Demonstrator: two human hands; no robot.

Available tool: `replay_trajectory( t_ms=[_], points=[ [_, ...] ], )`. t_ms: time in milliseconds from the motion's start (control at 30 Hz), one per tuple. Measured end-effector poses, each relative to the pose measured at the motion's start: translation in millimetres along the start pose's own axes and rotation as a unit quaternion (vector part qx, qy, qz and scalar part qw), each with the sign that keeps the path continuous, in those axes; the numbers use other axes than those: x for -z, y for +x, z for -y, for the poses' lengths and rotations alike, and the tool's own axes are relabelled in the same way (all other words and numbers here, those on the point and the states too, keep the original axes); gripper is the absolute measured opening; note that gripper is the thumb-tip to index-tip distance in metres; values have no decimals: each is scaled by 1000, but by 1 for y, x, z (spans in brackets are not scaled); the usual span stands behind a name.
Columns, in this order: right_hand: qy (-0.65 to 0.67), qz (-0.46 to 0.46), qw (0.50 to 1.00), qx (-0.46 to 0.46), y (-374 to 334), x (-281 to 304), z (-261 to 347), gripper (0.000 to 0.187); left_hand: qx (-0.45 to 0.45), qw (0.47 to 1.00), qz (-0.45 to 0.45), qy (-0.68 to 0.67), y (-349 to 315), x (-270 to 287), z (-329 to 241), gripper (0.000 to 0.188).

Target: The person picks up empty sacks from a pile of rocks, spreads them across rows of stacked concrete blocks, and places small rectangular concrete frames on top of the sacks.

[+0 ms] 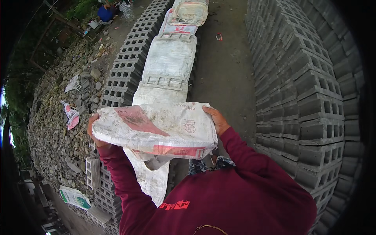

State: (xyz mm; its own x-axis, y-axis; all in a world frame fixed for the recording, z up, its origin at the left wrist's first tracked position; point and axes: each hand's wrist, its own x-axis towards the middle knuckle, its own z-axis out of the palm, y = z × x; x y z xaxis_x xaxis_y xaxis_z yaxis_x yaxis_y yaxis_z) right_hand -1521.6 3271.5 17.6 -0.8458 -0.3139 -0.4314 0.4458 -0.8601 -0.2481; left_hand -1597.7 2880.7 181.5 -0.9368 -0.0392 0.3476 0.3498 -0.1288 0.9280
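Observation:
A white woven sack [168,123] with faded red print and dirt smudges is stretched between my two hands, in front of my body. My left hand [95,129] grips its left end, with the fingers wrapped round the edge. At the upper right corner my right hand [217,119] clasps the other end, thumb on top. The sack keeps a broad, boxy shape; whether anything is inside cannot be seen. Beneath and beyond it, more white sacks [168,58] lie in a line over the row of blocks, some showing the blocks' outlines through them.
Hollow concrete blocks [131,58] run along the left of the sacks. A tall stack of grey blocks [313,90] stands at the right, across a dirt path [223,58]. Rubble [58,129] and scattered sacks cover the left side. A person in blue [105,13] is far off, upper left.

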Motion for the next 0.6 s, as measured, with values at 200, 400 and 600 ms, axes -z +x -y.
replay_trajectory(
  t_ms=[200,400,600],
  points=[
    [-87,-24,980,180,114,-21,194,32,22,974,-12,-227,176,-128,111,38],
    [-162,-9,939,302,253,-80,392,32,-7,978,-98,-183,365,-236,188,46],
    [-194,58,906,372,359,-149,550,36,47,897,-24,-438,548,-314,250,55]
  ],
)
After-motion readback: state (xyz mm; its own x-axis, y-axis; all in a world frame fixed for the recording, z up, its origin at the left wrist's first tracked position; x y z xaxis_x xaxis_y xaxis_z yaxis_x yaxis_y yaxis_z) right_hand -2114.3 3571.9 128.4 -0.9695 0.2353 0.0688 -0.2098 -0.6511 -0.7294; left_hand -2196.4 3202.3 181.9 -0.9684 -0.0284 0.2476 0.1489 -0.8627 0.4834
